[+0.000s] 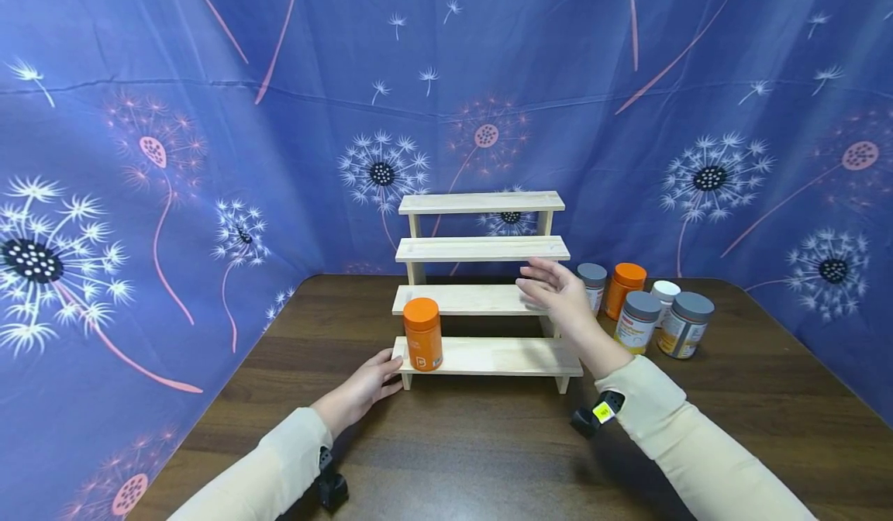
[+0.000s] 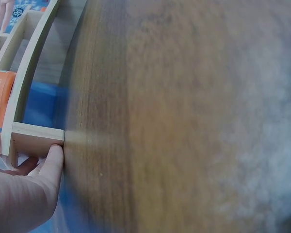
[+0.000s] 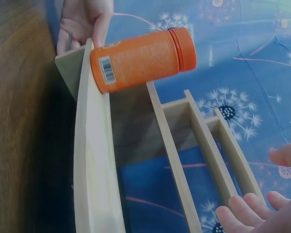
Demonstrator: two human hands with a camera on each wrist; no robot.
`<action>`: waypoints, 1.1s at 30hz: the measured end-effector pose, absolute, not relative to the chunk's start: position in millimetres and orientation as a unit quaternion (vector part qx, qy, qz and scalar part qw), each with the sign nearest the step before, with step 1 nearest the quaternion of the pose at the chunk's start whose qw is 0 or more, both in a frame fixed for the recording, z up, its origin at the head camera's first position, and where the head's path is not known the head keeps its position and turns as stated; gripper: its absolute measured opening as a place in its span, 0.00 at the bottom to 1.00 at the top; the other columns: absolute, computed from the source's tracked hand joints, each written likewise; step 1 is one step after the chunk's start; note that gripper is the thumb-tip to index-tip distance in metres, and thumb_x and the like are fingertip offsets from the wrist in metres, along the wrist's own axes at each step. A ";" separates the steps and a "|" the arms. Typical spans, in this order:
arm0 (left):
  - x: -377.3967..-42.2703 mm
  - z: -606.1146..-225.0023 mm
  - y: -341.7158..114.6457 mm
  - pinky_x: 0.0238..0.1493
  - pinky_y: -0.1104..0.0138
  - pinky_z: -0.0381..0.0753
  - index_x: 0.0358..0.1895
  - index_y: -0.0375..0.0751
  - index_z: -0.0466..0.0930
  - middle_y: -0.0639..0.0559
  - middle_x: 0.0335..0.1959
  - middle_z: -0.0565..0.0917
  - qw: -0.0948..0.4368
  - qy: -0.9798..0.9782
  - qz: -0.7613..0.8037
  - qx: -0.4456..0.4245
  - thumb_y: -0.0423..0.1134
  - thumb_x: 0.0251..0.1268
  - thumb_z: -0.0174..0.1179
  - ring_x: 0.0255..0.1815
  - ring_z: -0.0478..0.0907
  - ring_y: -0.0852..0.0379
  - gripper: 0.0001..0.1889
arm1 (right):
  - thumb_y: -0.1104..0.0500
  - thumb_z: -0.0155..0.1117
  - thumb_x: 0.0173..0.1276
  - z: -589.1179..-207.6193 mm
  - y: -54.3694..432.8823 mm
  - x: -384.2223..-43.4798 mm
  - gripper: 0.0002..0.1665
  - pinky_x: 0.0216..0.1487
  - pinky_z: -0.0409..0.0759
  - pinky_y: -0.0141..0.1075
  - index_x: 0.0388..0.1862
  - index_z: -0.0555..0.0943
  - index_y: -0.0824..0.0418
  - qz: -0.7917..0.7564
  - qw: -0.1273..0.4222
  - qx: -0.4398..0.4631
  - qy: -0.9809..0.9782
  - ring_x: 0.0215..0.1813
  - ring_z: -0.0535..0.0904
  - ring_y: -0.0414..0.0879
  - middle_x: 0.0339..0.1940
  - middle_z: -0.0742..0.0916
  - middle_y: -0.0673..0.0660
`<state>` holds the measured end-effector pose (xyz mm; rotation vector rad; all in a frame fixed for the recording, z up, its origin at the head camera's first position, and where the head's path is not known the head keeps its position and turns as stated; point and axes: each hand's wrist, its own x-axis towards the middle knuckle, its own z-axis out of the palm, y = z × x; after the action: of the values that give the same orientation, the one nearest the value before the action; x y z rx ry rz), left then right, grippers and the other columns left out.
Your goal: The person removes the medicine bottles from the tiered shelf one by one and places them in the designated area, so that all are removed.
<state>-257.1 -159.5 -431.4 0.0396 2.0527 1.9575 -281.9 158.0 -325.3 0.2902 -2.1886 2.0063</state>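
Note:
A stepped wooden display shelf [image 1: 502,357] with several tiers stands on the table. An orange jar [image 1: 422,335] with an orange lid is upright at the left end of its lowest tier; the right wrist view shows the jar's barcode [image 3: 107,70]. My left hand [image 1: 359,391] holds the left end of that lowest tier, thumb by the board and fingers against the end support [image 2: 39,138]. Raised in front of the right end of the middle tiers, my right hand [image 1: 561,300] has its fingers extended and holds nothing.
Right of the shelf on the dark wooden table [image 1: 446,459] stand several jars: grey-lidded ones [image 1: 685,326], an orange one [image 1: 623,291] and a small white-lidded one [image 1: 665,298]. A blue dandelion-print cloth [image 1: 446,118] hangs behind and at the sides.

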 end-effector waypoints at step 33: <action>-256.1 -431.2 -159.4 0.71 0.46 0.65 0.72 0.29 0.53 0.30 0.69 0.65 0.150 0.713 0.684 0.021 0.39 0.79 0.40 0.73 0.58 0.36 0.26 | 0.65 0.66 0.64 -350.1 80.1 -263.9 0.32 0.58 0.80 0.30 0.67 0.70 0.68 0.681 0.012 0.146 -0.718 0.57 0.81 0.52 0.60 0.80 0.69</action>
<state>-256.1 -159.4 -431.2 0.0610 2.0496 1.9652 -263.9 80.1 -350.1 0.4562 -2.2373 2.1230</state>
